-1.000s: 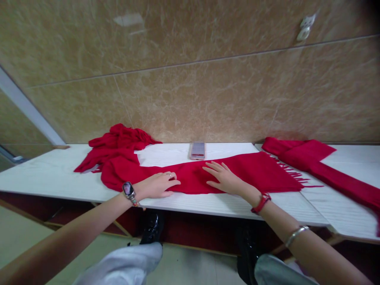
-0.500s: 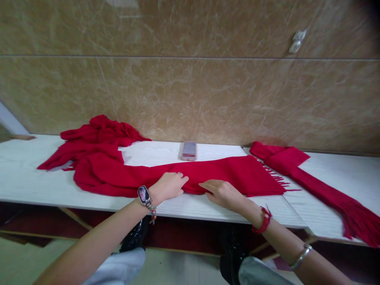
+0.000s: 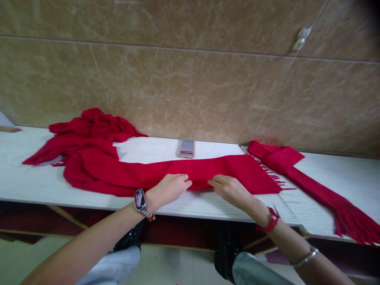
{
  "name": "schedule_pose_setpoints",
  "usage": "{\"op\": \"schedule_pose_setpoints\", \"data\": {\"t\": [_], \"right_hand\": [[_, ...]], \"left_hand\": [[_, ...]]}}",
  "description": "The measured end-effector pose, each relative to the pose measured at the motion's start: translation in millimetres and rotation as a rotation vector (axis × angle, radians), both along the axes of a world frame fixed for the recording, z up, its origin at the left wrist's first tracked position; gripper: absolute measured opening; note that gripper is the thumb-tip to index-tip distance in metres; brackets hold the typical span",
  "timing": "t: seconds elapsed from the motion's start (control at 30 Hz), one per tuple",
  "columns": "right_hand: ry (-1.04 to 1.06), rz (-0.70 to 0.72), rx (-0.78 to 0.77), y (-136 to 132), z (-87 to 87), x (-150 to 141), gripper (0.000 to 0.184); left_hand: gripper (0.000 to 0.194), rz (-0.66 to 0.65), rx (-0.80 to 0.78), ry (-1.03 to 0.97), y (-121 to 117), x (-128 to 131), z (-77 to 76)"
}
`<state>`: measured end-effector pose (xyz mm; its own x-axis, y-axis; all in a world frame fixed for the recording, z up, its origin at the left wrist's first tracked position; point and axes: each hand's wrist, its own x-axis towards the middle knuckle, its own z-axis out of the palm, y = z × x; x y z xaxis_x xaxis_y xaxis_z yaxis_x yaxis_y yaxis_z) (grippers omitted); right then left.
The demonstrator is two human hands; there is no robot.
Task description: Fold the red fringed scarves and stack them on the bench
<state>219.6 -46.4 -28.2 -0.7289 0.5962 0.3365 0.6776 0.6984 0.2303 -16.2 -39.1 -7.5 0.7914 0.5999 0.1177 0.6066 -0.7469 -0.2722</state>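
Marble-look tan wall [image 3: 190, 91] runs across the back. White wood-grain surface [image 3: 190, 204] sits right against it, long and shallow, which is probably why all the cloth is laid lengthwise.

Red fringed scarf [image 3: 198, 170] lies along the middle of the surface, front side. Flat for most of its length, fringed end to the right, left end bunched and curling back. Reads as stretched sideways so the long near edge faces the person.

Red crumpled heap [image 3: 89, 126] is back left, by the wall. Meets the scarf's bunched end; can't tell if it's one piece or several. Looks dropped loosely, not arranged.

Red folded scarf [image 3: 292, 172] is on the right: narrow strip, doubled over at the back, tassels toward the front right. Just beside the fringed end, likely kept off to the side for room.

Left hand [image 3: 170, 188]: fingers curled, looks pinched on the near edge. Right hand [image 3: 233, 192]: fingers bent, tips looks-like gripping the same edge a bit further right. Spacing probably keeps that stretch taut and even.

Phone [image 3: 186, 148] is flat between scarf and wall, likely there to be out of the way. Screen unreadable.

Smartwatch [image 3: 139, 199] on left wrist, ring [image 3: 184, 177] on left finger.
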Motion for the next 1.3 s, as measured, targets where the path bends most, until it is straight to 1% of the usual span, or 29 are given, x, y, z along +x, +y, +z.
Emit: {"op": "schedule_pose_setpoints", "data": {"t": [0.17,0.37,0.5,0.63,0.73,0.87,1.0,1.13,1.2,1.3], "right_hand": [[0.077,0.042,0.006,-1,-7.8,11,0.018],[0.108,0.046,0.066,0,-14.2,14,0.029],[0.143,0.071,0.06,1,-15.8,12,0.029],[0.131,0.061,0.051,0,-14.3,11,0.027],[0.118,0.066,-0.012,-1,-9.8,10,0.024],[0.153,0.119,-0.145,-2,-5.0,4,0.028],[0.181,0.187,-0.16,0,-6.3,-7,0.024],[0.199,0.236,-0.141,-2,-9.7,-11,0.023],[0.22,0.22,-0.11,-4,-11.5,-10,0.024],[0.209,0.186,-0.048,-7,-13.9,-10,0.027]], "left_hand": [[0.012,-0.044,-0.012,-0.004,-2,3,0.7],[0.015,-0.039,-0.043,0.001,-3,5,-0.2],[0.015,-0.047,-0.035,0.004,-5,9,1.2],[0.016,-0.052,-0.014,0.02,-5,9,0.9],[0.017,-0.068,-0.025,0.027,-6,6,0.7],[0.025,-0.116,-0.118,0.032,-2,-1,2.8],[0.027,-0.102,-0.169,0.036,1,-3,6.3],[0.018,-0.125,-0.148,0.043,0,1,7.9],[0.014,-0.15,-0.113,0.04,-1,2,7.5],[0.014,-0.194,-0.042,0.037,-3,3,6.0]]}}
